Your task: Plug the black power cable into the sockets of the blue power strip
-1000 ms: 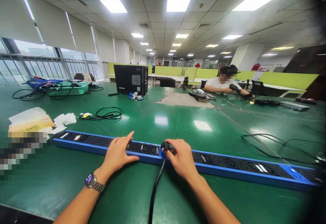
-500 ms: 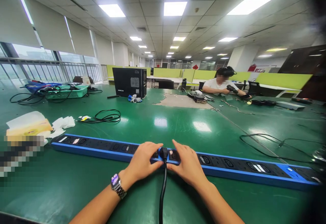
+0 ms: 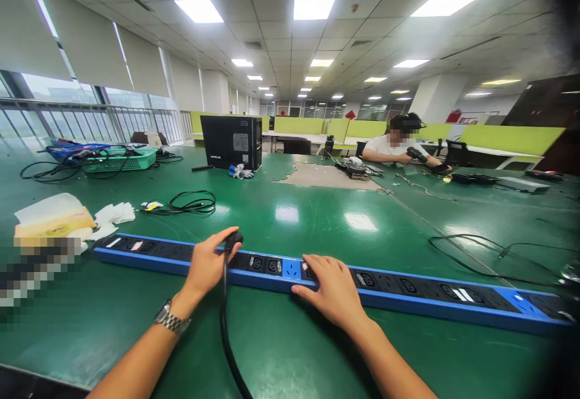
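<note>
A long blue-and-black power strip [image 3: 408,311] lies across the green table before me, tilted slightly down to the right. My left hand [image 3: 206,269] pinches a black plug [image 3: 234,239] over the left half of the strip, its cable [image 3: 225,326] hanging down toward me. In the strip's middle, a blue socket [image 3: 291,268] shows bare slots. My right hand [image 3: 333,287] grips the strip just right of that socket, fingers over the top and thumb along the front edge.
A coiled black cable [image 3: 193,203], crumpled tissues [image 3: 115,213] and a tissue pack [image 3: 54,220] lie left. Farther back stand a green basket [image 3: 120,160] and a black computer case [image 3: 231,142]. A person [image 3: 394,145] works across the table. Loose cables [image 3: 471,251] lie right.
The plug has come out of the blue middle socket and moved left and up in my left hand. My right hand has settled onto the strip beside that socket.
</note>
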Tool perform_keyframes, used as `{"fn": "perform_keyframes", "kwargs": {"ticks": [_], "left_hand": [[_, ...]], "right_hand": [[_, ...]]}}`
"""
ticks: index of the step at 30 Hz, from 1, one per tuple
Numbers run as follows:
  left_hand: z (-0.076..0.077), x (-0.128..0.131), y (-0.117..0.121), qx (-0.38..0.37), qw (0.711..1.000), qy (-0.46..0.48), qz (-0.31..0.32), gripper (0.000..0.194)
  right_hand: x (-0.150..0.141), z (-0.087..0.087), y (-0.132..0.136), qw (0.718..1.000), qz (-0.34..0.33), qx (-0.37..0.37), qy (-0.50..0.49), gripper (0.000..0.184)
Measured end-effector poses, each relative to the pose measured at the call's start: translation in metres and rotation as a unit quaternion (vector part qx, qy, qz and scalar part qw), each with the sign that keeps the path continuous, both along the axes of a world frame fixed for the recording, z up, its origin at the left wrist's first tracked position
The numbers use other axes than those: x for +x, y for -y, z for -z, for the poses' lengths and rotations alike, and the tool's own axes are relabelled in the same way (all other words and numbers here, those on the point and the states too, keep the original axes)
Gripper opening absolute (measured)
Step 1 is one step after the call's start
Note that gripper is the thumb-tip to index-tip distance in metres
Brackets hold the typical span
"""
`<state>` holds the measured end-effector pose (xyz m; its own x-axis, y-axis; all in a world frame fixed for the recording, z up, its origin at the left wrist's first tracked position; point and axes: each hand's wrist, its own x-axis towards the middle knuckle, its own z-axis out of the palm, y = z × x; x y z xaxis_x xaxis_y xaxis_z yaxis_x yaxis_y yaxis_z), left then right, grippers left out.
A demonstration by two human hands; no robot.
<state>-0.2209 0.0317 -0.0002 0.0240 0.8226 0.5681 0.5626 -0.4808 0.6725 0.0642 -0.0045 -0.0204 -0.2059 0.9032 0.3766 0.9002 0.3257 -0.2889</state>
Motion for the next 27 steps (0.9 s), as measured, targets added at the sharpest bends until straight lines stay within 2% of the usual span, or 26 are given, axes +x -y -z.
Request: {"fn": "perform_keyframes", "kwargs": {"ticks": [4, 12, 14, 19, 21, 25, 27], "left_hand": [[0.010, -0.016, 0.001, -0.028, 0.997, -0.056, 0.035, 0.039], [0.005, -0.012, 0.001, -0.030, 0.979, -0.181, 0.089, 0.029], [0.007, -0.015, 0.002, -0.025, 0.978, -0.191, 0.084, 0.036], [0.012, -0.016, 0.005, -0.038, 0.975, -0.216, 0.039, 0.102], [0.013, -0.015, 0.005, -0.042, 0.973, -0.226, 0.030, 0.105], [0.015, -0.014, 0.004, -0.039, 0.970, -0.240, 0.020, 0.095], [0.017, -0.014, 0.003, -0.035, 0.968, -0.248, 0.016, 0.092]], "right_hand": [[-0.003, -0.001, 0.000, 1.000, 0.011, -0.009, 0.005, 0.058], [-0.003, 0.000, -0.001, 1.000, 0.007, -0.003, -0.016, 0.056], [-0.009, -0.001, -0.001, 0.999, 0.000, 0.010, -0.030, 0.056], [-0.051, -0.005, -0.004, 0.993, -0.060, 0.086, -0.048, 0.042], [-0.076, -0.007, -0.008, 0.992, -0.072, 0.093, -0.053, 0.041], [-0.123, -0.008, -0.019, 0.991, -0.092, 0.068, -0.065, 0.046], [-0.140, -0.009, -0.023, 0.990, -0.103, 0.066, -0.075, 0.039]]}}
